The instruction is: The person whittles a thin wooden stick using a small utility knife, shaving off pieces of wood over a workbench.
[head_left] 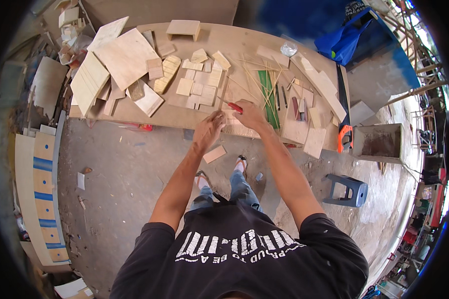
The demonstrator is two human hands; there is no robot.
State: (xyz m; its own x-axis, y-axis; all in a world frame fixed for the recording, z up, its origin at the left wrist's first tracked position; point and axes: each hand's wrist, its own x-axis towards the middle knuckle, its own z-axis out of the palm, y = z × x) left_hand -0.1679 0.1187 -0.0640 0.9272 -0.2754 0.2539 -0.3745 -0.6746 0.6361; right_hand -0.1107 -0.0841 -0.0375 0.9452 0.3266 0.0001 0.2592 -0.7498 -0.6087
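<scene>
My right hand grips a red-handled tool with a thin blade pointing up and left, at the table's front edge. Beside it on the left, my left hand has curled fingers near a pale wooden board; what they hold is too small to make out. Just beyond the hands lie small wooden pieces laid close together. To their right are several thin sticks and a green strip.
The worktable also carries wooden panels at left, long boards and an orange-handled saw at right. A metal bin stands beside it. A plastic stool and a loose wood piece are on the floor.
</scene>
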